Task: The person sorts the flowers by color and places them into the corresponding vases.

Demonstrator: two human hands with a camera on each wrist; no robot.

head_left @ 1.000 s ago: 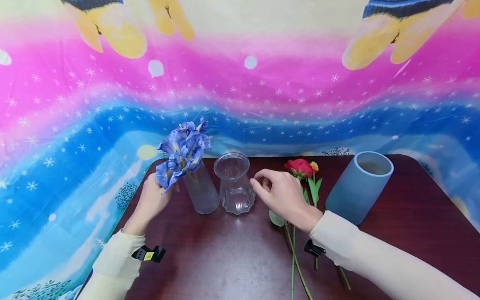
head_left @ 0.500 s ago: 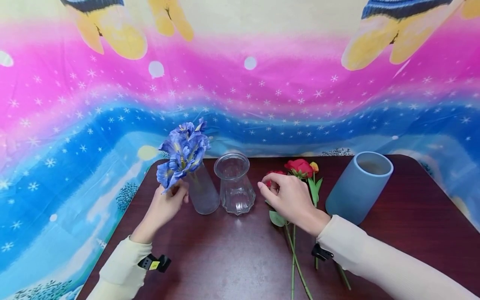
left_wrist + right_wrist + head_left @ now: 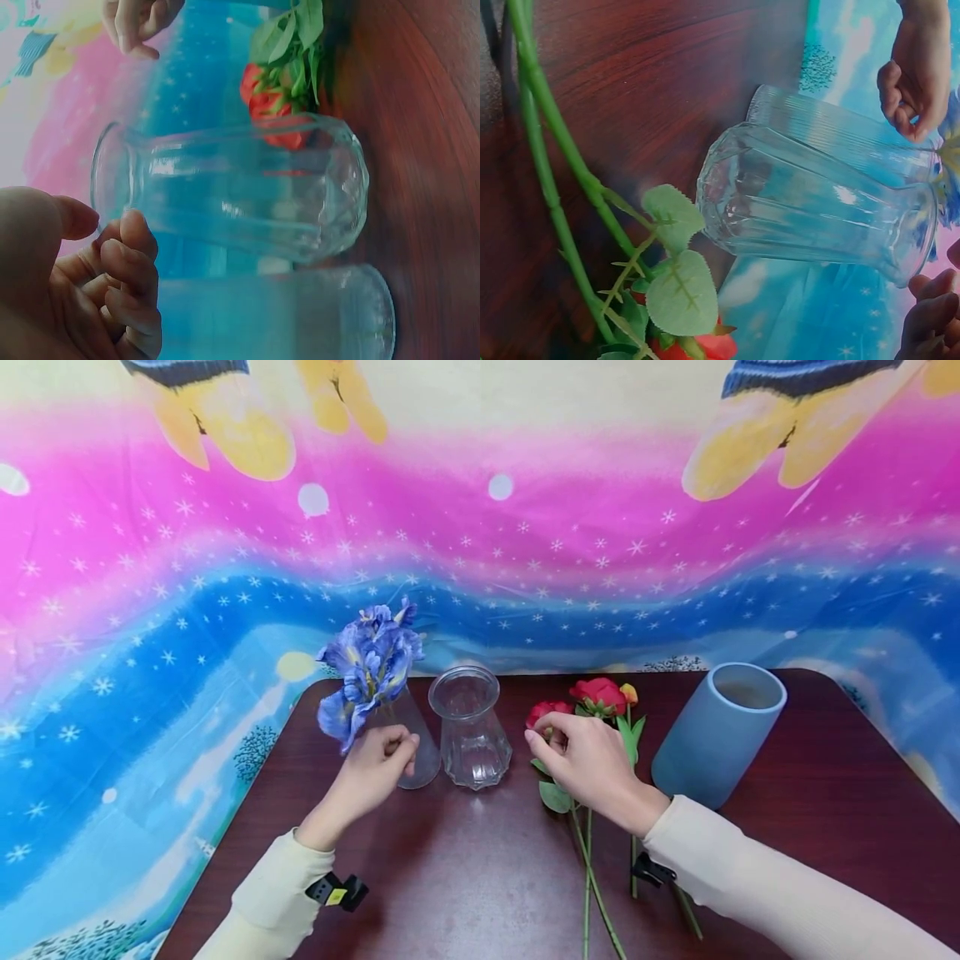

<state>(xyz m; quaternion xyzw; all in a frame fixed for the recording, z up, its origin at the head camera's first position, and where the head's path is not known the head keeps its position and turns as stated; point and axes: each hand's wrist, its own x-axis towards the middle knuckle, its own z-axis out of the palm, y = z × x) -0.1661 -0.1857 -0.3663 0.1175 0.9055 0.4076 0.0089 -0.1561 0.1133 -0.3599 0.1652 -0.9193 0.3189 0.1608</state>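
The counter (image 3: 465, 868) carries, from 9 to 3 o'clock, a frosted vase (image 3: 418, 758) with a blue flower (image 3: 367, 664), a ribbed clear vase (image 3: 468, 731), a bunch of red flowers (image 3: 600, 693) laid flat with stems running toward 6 o'clock, and a blue pot (image 3: 712, 735) at the far right.

Against the earlier head views, the left hand (image 3: 371, 772) has been carried in from the 9 o'clock side of the frosted vase to its front, at the base of the blue flower. Its fingers are curled and its fingertips are drawn together; in the left wrist view nothing can be made out between them, so whether the stem is pinched cannot be told. The blue flower has hardly shifted and stands in the frosted vase.

The right hand (image 3: 588, 760) has been drawn away from the clear vase toward 3 o'clock and now lies over the red flowers. A red bloom (image 3: 543, 712), not visible a second ago, is exposed at its fingertips; thumb and forefinger are closed in a pinch at it.

It is judged that the blue flower is being settled while a red one is being picked up, the clear vase standing empty between the hands
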